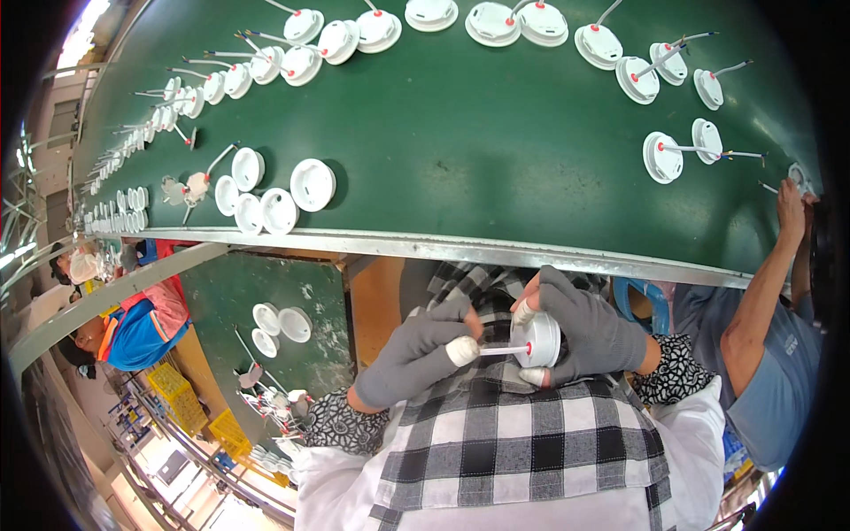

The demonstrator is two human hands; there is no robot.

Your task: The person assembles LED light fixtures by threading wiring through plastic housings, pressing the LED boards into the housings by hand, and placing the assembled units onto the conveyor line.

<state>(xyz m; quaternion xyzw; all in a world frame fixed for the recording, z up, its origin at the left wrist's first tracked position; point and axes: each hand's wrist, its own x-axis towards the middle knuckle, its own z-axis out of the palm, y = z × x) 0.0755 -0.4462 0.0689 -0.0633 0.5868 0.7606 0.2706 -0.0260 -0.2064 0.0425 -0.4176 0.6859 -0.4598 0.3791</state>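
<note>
White round lamp housing [537,340], held in front of the checked apron [522,442], below the near metal edge of the green conveyor belt [460,133]. Gripped by the right hand [589,332] in a grey glove, fingers curled around the rim, fingertips wrapped in white tape. Flat face of the housing turned to the left, with a red grommet in the middle. White cable [503,350] coming out from this grommet, long axis almost horizontal, pointing left toward the left hand [416,354]. Left hand also in grey glove, closed in a pinch on the far end of the cable with a taped fingertip.

Further out, on the belt near its near edge at the left, a group of white round covers [274,195] lying flat. Along the far edge, many similar housings with cables [637,75], pointing in different directions. At the right end of the belt, another person's arm [761,292] reaching up to the edge. Lower left, a small green bench [274,292] with some more white covers.
</note>
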